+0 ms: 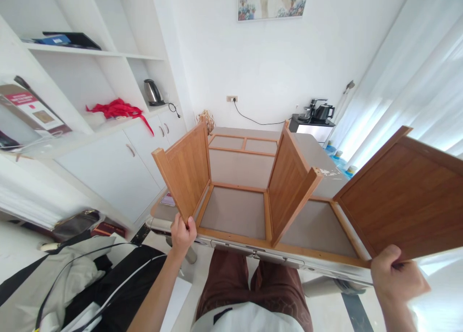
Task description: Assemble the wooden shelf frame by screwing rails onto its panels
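A wooden furniture frame [231, 236] lies on the grey-brown table [240, 170] in front of me. Three upright wooden panels rise from it: a left panel [186, 170], a middle panel [287, 178] and a right panel [408, 197] that leans outward. My left hand [183, 233] is closed round the near lower corner of the left panel. Around the near lower corner of the right panel, my right hand [396, 272] is closed too, its fingers partly hidden. Behind the left and middle panels, a narrow wooden frame [243, 152] lies flat.
White shelving [119, 57] holds an electric kettle [153, 92] and red cloth [117, 109]. Right of the table hang white curtains [405, 91], with water bottles [339, 154] below. A dark kettle [323, 111] stands on a small cabinet. Bags and cables [108, 274] lie at lower left.
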Demonstrator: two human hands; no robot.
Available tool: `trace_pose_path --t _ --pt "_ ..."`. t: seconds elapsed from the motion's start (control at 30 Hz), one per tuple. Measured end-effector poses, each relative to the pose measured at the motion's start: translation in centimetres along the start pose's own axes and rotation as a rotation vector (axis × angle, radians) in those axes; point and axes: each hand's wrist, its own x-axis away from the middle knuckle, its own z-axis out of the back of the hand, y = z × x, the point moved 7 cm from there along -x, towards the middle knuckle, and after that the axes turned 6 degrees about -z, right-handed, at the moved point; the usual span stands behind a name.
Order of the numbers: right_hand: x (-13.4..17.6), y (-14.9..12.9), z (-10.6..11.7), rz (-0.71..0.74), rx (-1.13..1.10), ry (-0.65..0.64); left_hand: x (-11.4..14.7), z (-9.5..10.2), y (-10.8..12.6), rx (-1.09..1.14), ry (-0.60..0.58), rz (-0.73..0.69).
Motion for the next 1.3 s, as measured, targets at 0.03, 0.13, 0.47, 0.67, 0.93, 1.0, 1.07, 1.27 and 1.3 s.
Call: trace_pose_path --t 0.03,0.13,0.47,0.67,0.93,1.0,1.07,1.27,1.3 --pt "0.0 0.1 0.1 -0.003 0.035 0.042 -0.1 -0.1 0.0 -0.003 -0.001 0.004" --pt "-0.1 -0.1 0.2 -0.002 0.087 0.113 -0.5 -0.5 -0.1 -0.013 -0.002 0.029" --pt "-0.2 -1.7 -0.1 0.004 0.095 0.147 -1.4 -2.4 0.0 -0.02 -0.069 0.102" --pt "-0.7 -3.8 -0.9 0.064 0.077 0.097 -2.1 -2.2 0.4 0.01 -0.111 0.14" --pt "-1.6 -4.3 -2.7 0.073 0.04 0.06 -3.6 -2.7 0.3 0.036 -0.241 0.218" --pt "-1.6 -4.5 -2.7 0.092 0.032 0.056 -3.7 -2.8 0.1 0.054 -0.286 0.234" --pt "-1.7 -4.7 -2.6 0.105 0.028 0.053 -3.7 -2.7 0.0 0.075 -0.323 0.248" --pt "-2.1 -5.0 -3.8 0.096 0.067 -0.044 -4.7 -2.2 0.0 0.161 -0.432 0.255" --pt "-2.2 -4.8 -4.1 0.08 0.078 -0.053 -4.9 -2.1 -0.1 0.173 -0.45 0.262"
